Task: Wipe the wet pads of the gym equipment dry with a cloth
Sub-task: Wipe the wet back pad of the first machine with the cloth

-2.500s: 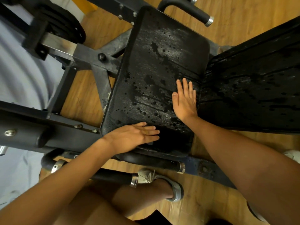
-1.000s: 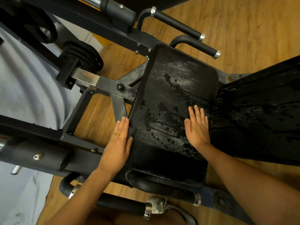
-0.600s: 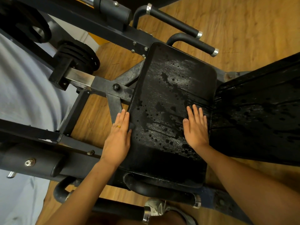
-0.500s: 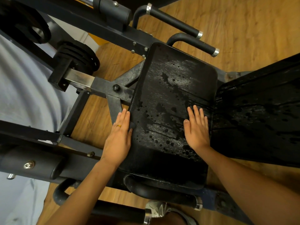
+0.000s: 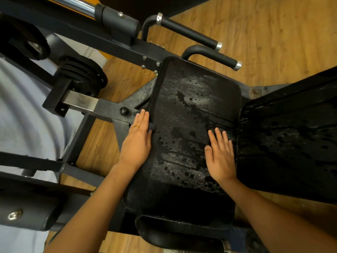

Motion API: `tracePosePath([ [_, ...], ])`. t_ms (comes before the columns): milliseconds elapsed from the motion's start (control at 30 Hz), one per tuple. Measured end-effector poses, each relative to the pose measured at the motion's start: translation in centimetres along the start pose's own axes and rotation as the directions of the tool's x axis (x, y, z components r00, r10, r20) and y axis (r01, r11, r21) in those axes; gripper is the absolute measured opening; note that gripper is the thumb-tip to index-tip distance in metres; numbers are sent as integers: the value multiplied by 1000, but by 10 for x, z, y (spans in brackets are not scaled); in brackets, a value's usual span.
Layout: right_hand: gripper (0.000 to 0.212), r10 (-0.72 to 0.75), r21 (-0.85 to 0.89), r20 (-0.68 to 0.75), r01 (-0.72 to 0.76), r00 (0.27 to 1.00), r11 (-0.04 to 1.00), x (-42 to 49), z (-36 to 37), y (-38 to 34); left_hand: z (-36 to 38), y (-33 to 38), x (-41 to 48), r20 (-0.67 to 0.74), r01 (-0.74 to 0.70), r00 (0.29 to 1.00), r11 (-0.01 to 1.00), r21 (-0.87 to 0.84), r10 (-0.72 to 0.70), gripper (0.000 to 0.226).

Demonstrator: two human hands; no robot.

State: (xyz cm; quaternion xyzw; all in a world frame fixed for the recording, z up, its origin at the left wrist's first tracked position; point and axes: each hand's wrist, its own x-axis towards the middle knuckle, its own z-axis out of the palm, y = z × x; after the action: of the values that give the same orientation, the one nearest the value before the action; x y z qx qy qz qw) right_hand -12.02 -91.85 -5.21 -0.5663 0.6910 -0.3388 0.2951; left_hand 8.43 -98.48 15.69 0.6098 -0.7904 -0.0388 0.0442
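Observation:
The black seat pad point(image 5: 193, 110) lies in the middle of the view, speckled with water drops and streaks; its near part looks matte. To its right, the black back pad point(image 5: 291, 139) is wet too. My left hand point(image 5: 136, 143) lies flat with straight fingers on the seat pad's left edge. A small dark fold point(image 5: 151, 126), apparently cloth, peeks out beside its fingers; the rest is hidden under the palm. Flat on the pad's right side, near the gap to the back pad, rests my right hand point(image 5: 220, 154), holding nothing.
The dark steel frame point(image 5: 109, 110) with stacked weight plates point(image 5: 82, 73) runs along the left. Two padded handles point(image 5: 209, 53) stick out beyond the seat, and another handle point(image 5: 175, 234) lies at the near edge. Wooden floor point(image 5: 273, 33) surrounds the machine.
My left hand has moved from the seat pad's near end to its left edge. In the last second both hands stay almost still. The right hand has kept its place throughout.

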Motion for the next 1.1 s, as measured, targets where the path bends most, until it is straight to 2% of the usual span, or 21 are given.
tracePosePath([
  [668,59,-22,43,-80,26,997,999,-3,3,2,0,16,107,-10,-35,999,999,24,36,58],
  [1102,57,3,28,-19,-3,1000,1000,-1,1,1,10,30,169,-60,-5,998,999,43,8,56],
])
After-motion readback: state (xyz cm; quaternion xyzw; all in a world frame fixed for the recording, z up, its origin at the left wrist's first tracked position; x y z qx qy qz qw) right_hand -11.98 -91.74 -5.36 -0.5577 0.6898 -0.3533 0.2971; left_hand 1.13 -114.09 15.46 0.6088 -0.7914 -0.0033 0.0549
